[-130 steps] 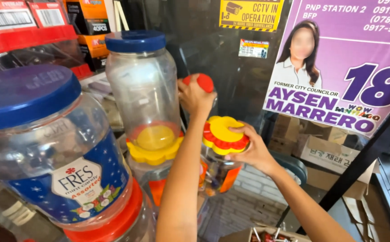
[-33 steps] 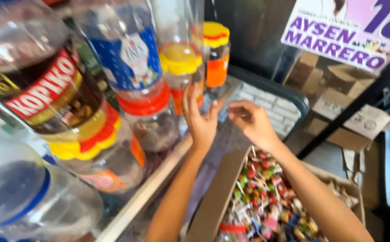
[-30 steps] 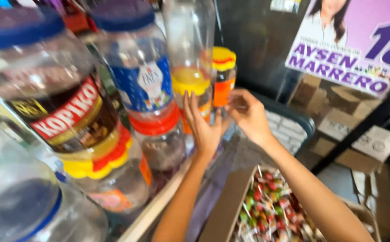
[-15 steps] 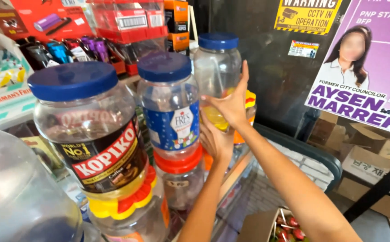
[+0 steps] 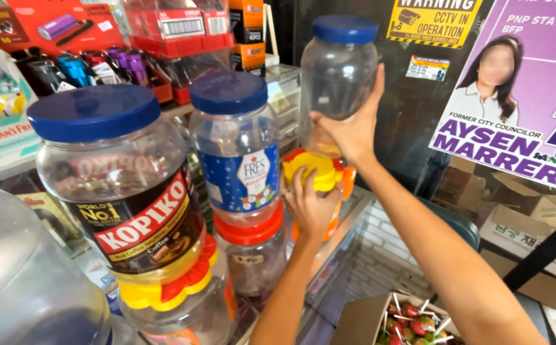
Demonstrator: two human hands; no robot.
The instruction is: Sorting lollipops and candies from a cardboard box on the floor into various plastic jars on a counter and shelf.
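Note:
My right hand [image 5: 349, 131] grips the lower part of a clear plastic jar with a blue lid [image 5: 338, 70] and holds it up, slightly tilted. Just below it stands an orange jar with a yellow lid [image 5: 313, 169]. My left hand [image 5: 310, 207] is wrapped around that jar's front, with the fingers resting on the yellow lid. The clear jar looks nearly empty. Its base is hidden behind my right palm.
To the left stand stacked jars: a big blue-lidded one with a dark label [image 5: 108, 191], a blue-labelled one [image 5: 236, 153] on a red-lidded jar [image 5: 252, 255]. A box of lollipops [image 5: 405, 316] sits below right. Red packages [image 5: 175, 25] hang behind. Posters and cardboard boxes [image 5: 514, 230] are at the right.
The view has swung upward from the lollipop box to the jars. My right hand has raised the clear jar off the yellow lid, and my left hand has settled on the yellow-lidded jar.

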